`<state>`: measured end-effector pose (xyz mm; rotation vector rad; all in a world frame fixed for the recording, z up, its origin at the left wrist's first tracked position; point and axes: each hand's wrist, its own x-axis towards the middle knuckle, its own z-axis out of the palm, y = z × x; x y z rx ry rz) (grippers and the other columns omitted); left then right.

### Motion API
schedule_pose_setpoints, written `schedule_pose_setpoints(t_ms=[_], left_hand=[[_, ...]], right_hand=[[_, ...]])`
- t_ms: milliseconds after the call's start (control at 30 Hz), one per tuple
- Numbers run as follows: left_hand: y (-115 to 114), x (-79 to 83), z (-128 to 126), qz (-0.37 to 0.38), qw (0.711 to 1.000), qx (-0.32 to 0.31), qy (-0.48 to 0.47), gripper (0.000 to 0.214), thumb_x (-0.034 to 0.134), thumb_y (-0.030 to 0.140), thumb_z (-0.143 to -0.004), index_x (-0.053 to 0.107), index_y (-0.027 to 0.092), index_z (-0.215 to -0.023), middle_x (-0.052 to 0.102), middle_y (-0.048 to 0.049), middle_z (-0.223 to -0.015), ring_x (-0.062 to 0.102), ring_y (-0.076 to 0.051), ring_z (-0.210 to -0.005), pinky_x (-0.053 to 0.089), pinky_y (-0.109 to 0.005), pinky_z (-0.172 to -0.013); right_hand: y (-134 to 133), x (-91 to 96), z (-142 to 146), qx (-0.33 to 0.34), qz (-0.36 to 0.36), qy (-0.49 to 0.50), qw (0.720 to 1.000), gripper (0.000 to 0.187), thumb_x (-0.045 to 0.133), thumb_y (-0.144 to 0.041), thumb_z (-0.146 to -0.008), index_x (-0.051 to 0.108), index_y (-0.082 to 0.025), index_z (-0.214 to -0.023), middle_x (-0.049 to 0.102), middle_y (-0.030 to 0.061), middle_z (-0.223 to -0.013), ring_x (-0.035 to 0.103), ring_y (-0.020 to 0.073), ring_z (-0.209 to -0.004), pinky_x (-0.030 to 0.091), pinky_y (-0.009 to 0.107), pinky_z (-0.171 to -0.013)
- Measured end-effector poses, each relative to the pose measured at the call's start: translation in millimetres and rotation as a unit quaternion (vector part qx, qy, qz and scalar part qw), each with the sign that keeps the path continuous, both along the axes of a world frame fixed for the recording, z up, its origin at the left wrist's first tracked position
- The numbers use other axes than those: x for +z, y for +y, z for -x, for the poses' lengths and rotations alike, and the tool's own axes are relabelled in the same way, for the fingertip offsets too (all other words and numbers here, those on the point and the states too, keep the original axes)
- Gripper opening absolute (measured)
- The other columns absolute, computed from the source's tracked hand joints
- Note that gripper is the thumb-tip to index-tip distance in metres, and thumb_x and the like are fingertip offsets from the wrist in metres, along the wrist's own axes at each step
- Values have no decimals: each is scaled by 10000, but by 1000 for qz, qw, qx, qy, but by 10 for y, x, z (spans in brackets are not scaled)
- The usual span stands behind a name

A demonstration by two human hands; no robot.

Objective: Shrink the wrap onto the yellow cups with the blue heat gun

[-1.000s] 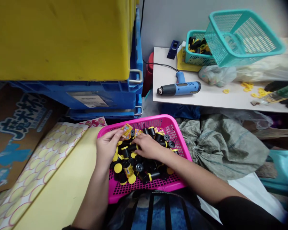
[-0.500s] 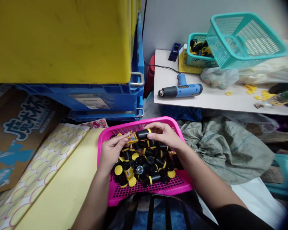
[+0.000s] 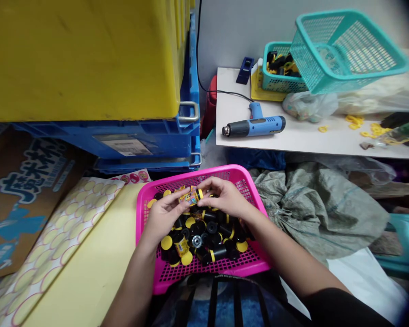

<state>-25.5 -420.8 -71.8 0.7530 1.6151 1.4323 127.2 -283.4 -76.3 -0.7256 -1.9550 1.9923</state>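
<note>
Between my hands, above a pink basket (image 3: pixel 145 195), is a small black cylinder with a yellow end and a colourful printed yellow sleeve (image 3: pixel 190 196) around it. My left hand (image 3: pixel 163 213) pinches the sleeved part between thumb and fingers. At the yellow end, the thumb and fingers of my right hand (image 3: pixel 225 196) close on the same cylinder. Below them, many similar black cylinders (image 3: pixel 220 252) with yellow ends lie loose in the basket. One of these wears a printed yellow sleeve (image 3: pixel 182 245); most others that show are plain black.
A blue heat gun (image 3: pixel 255 126) lies on the white shelf (image 3: pixel 303 141), near teal baskets (image 3: pixel 347 79) and yellow rings (image 3: pixel 375 131). Stacked yellow (image 3: pixel 82 59) and blue crates (image 3: pixel 170 136) stand at left. A grey sack (image 3: pixel 320 204) is right of the pink basket.
The printed sleeve, earlier beside the bare black cylinder in my left fingers, now covers most of it. My hands have come closer together, and the view has shifted slightly.
</note>
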Motion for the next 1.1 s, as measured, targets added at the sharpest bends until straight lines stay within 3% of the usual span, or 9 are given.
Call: schedule_pose_setpoints(t_ms=[100, 200, 300, 467, 733, 833, 933, 1033, 1100], left_hand=[[-4, 25, -62, -12, 999, -9, -43, 434, 871, 370, -616, 756, 200, -998, 771, -75, -976, 730, -207, -830, 622, -340, -776], [9, 13, -162, -40, 996, 1, -79, 388, 868, 329, -622, 751, 196, -967, 755, -78, -1041, 716, -214, -904, 614, -328, -780], [35, -4, -267, -68, 993, 19, -94, 340, 851, 299, -654, 753, 204, -965, 741, -75, -1108, 693, -216, -1007, 587, -316, -849], [50, -6, -345, -65, 989, 50, -120, 350, 867, 271, -622, 755, 191, -944, 760, -55, -997, 704, -177, -908, 567, -289, -850], [-18, -55, -346, -53, 987, 48, -141, 354, 875, 272, -583, 750, 192, -904, 758, -56, -967, 707, -175, -850, 580, -280, -787], [-33, -37, -349, -68, 990, 38, -113, 311, 858, 254, -598, 744, 199, -883, 755, -46, -947, 704, -173, -877, 577, -273, -804], [-58, 31, -342, -100, 993, 38, -43, 310, 846, 219, -604, 737, 215, -894, 750, -34, -931, 703, -183, -918, 577, -282, -832], [-120, 125, -296, -127, 990, 60, 25, 317, 861, 207, -594, 746, 226, -889, 756, -39, -936, 706, -202, -948, 573, -288, -862], [-181, 176, -244, -118, 992, 35, 21, 304, 835, 271, -666, 764, 236, -960, 763, -66, -1015, 710, -224, -980, 580, -300, -863]], right_hand=[[-64, -11, 20, 11, 42, 31, 999, 697, 773, -551, -639, 563, -89, -1116, 589, 67, -1039, 550, 14, -832, 473, 125, -762], [-115, -29, 33, 60, 160, 80, 982, 706, 617, -651, -780, 491, -110, -1216, 554, 92, -1151, 558, 22, -884, 478, 133, -780], [-160, -85, 65, 106, 216, 98, 966, 760, 523, -740, -800, 459, -87, -1182, 567, 107, -1076, 570, 49, -867, 495, 175, -797], [-186, -154, 96, 85, 163, 107, 977, 757, 567, -754, -757, 449, -85, -1092, 573, 71, -1001, 561, 36, -842, 472, 161, -812], [-163, -112, 83, 87, 98, 103, 986, 685, 589, -720, -758, 481, -76, -963, 557, 51, -962, 510, 24, -898, 437, 140, -830], [-147, -86, 86, 99, 89, 103, 986, 680, 614, -705, -744, 490, -73, -960, 550, 55, -980, 502, 26, -920, 442, 140, -837], [-137, -36, 67, 96, 84, 117, 985, 714, 651, -690, -719, 476, -99, -1080, 533, 66, -1082, 512, 30, -957, 461, 144, -846], [-131, 30, 13, 63, 12, 162, 985, 726, 750, -605, -660, 469, -126, -1128, 503, 77, -1159, 521, 38, -997, 493, 155, -882], [-129, 68, -30, 54, -53, 175, 982, 568, 769, -487, -691, 518, -116, -1041, 517, 72, -1104, 529, 31, -976, 510, 148, -878]])
